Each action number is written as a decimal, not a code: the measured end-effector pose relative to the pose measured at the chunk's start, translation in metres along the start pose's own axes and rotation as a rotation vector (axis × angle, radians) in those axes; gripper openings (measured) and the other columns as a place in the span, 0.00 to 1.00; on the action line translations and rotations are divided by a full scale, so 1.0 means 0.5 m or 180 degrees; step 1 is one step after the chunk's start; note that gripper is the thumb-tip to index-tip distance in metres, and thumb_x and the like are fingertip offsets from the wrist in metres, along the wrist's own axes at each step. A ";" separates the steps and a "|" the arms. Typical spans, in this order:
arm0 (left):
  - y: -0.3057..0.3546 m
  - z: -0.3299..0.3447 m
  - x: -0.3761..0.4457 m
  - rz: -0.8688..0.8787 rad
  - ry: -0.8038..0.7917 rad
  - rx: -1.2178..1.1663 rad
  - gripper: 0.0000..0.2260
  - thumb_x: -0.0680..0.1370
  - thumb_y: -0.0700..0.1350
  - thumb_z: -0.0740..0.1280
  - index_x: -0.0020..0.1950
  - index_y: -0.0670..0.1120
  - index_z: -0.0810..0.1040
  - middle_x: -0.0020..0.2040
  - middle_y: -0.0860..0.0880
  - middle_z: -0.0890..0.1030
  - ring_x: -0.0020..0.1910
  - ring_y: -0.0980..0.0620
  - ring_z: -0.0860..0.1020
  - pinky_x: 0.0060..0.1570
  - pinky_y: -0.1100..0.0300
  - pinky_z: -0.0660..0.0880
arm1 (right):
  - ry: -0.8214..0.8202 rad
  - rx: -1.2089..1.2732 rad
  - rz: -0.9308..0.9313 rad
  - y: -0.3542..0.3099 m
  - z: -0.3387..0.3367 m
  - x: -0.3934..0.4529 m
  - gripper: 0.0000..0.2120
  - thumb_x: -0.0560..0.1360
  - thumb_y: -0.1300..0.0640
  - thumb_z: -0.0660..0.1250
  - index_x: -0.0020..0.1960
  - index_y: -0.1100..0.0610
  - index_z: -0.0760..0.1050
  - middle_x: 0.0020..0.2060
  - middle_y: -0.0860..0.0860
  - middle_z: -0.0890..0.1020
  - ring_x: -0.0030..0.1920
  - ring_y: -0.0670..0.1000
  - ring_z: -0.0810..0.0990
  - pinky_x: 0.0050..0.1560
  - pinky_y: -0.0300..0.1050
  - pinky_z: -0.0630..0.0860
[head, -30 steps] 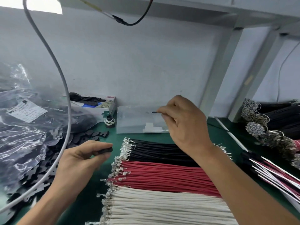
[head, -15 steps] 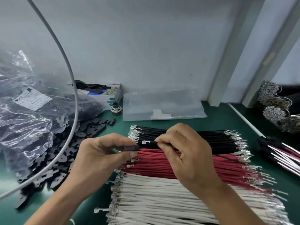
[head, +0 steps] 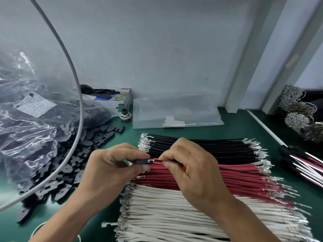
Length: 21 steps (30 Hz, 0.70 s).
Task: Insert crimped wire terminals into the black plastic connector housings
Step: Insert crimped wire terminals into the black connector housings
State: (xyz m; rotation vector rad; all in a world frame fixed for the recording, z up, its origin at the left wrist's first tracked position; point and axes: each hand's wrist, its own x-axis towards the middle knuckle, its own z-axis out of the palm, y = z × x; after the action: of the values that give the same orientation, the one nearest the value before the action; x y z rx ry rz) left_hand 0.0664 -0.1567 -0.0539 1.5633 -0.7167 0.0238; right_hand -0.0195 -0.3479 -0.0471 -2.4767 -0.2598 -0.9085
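My left hand [head: 111, 165] pinches a small black connector housing [head: 142, 161] between thumb and fingers. My right hand [head: 190, 170] pinches a black wire [head: 232, 169] near its crimped terminal [head: 151, 161], whose metal tip sits at the housing's right opening. The wire trails right over the red bundle. Below the hands lie three rows of crimped wires: black wires [head: 201, 147], red wires [head: 236, 179] and white wires [head: 174, 212].
A heap of loose black housings [head: 70, 165] spreads on the green mat at left, beside a clear bag [head: 26, 130] of more. A grey cable [head: 76, 95] arcs overhead. A clear packet [head: 174, 112] and small box [head: 111, 100] stand by the wall. Finished harnesses [head: 304, 159] lie right.
My right hand came down from the packet at the back wall with a black wire and met my left hand. The terminal now touches the housing's opening.
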 end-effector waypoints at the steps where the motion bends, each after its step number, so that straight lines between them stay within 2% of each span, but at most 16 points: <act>1: 0.000 0.000 0.000 0.0039 -0.0009 0.0122 0.09 0.64 0.39 0.80 0.42 0.50 0.89 0.41 0.45 0.87 0.38 0.46 0.84 0.37 0.57 0.82 | -0.0028 0.0022 0.0042 0.000 0.000 0.000 0.05 0.79 0.55 0.67 0.48 0.52 0.82 0.43 0.41 0.77 0.44 0.42 0.76 0.43 0.37 0.74; 4: 0.000 0.001 -0.001 0.0180 -0.0076 0.0527 0.10 0.65 0.41 0.80 0.42 0.54 0.89 0.42 0.49 0.87 0.36 0.52 0.83 0.35 0.64 0.78 | -0.0052 0.0029 0.0043 -0.003 0.004 -0.003 0.05 0.79 0.55 0.67 0.48 0.54 0.82 0.43 0.43 0.77 0.44 0.43 0.76 0.43 0.42 0.76; 8: -0.002 0.003 -0.004 0.0286 -0.0124 0.0725 0.10 0.66 0.44 0.80 0.43 0.56 0.89 0.42 0.51 0.87 0.36 0.53 0.83 0.34 0.62 0.78 | -0.0005 -0.0053 -0.0117 -0.011 0.016 -0.007 0.07 0.80 0.55 0.65 0.49 0.56 0.81 0.43 0.46 0.77 0.43 0.47 0.76 0.42 0.46 0.76; 12: -0.007 -0.004 0.002 0.0157 -0.0046 0.0460 0.10 0.65 0.43 0.80 0.42 0.57 0.88 0.40 0.49 0.86 0.34 0.54 0.82 0.33 0.65 0.77 | 0.0134 -0.0067 0.0012 -0.001 0.011 -0.004 0.06 0.79 0.53 0.68 0.49 0.54 0.82 0.43 0.44 0.78 0.45 0.46 0.78 0.44 0.44 0.77; 16: -0.009 -0.001 -0.001 0.0148 -0.0070 0.0585 0.10 0.65 0.45 0.80 0.42 0.57 0.88 0.40 0.50 0.86 0.34 0.54 0.82 0.33 0.63 0.77 | 0.0129 -0.0057 -0.0066 0.002 0.021 -0.006 0.06 0.79 0.55 0.69 0.45 0.56 0.81 0.41 0.45 0.78 0.42 0.47 0.77 0.43 0.45 0.76; 21: -0.007 0.000 -0.002 0.0199 -0.0077 0.0743 0.09 0.65 0.46 0.79 0.43 0.55 0.88 0.40 0.50 0.86 0.35 0.52 0.82 0.35 0.54 0.77 | 0.0135 -0.0118 -0.0166 0.002 0.036 -0.010 0.05 0.78 0.57 0.69 0.45 0.57 0.80 0.41 0.48 0.78 0.41 0.49 0.75 0.42 0.47 0.75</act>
State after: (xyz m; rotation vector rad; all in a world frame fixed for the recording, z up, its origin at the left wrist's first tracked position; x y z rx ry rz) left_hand 0.0670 -0.1564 -0.0573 1.7651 -0.8042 0.1394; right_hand -0.0131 -0.3397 -0.0625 -2.4919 -0.2972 -0.9946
